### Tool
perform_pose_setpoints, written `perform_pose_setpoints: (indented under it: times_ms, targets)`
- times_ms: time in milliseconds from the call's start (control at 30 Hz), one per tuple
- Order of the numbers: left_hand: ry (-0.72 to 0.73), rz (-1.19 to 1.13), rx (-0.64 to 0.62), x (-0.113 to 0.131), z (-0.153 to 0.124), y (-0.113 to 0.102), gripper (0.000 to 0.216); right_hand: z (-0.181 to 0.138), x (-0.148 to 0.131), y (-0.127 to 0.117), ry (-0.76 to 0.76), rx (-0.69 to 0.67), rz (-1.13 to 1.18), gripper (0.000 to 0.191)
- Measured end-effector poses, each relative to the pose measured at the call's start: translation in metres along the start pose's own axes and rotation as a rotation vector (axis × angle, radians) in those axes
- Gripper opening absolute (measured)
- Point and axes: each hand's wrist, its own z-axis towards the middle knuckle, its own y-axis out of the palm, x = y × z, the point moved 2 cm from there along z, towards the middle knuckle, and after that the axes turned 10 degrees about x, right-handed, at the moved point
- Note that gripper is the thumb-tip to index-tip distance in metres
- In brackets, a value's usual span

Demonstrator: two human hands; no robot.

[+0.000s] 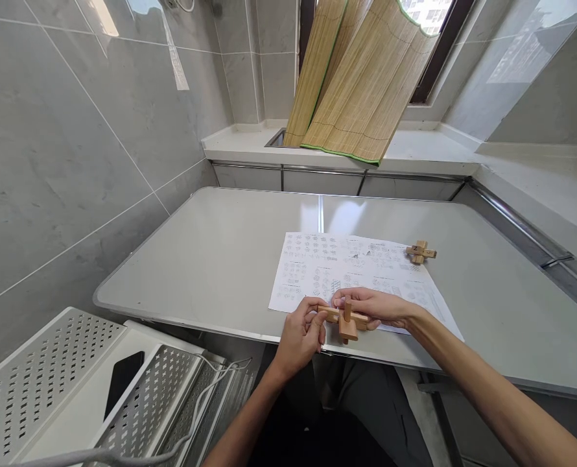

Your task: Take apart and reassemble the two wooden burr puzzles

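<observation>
A wooden cross-shaped puzzle (347, 320) of interlocked bars is held between both hands above the front edge of the white table (211, 259). My left hand (301, 334) pinches its left bar end with curled fingers. My right hand (373, 306) grips it from behind and from the right. Under the hands lies a printed sheet of diagrams (347, 269). A second small wooden cross puzzle (420, 252) rests on the table by the sheet's far right corner, untouched.
A white perforated rack (50, 383) with a dark phone (123, 379) and white cables stands low at the left. Grey tiled walls enclose the left side. Behind the table are a white ledge and a rolled bamboo blind (356, 84) leaning at the window.
</observation>
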Motion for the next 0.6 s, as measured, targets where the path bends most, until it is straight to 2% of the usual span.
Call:
perform_pose_setpoints:
  times_ms: [333,600]
  targets:
    - [-0.016,-0.022,0.011,0.0011,0.0021,0.0010,0.034,0.0004,0.0065,0.0035,-0.045,0.051,0.079,0.044]
    - [-0.010,0.005,-0.035,0.0069,-0.0001,0.0017,0.031,-0.0009,0.0050,0.0107,-0.066,0.140,0.018,0.044]
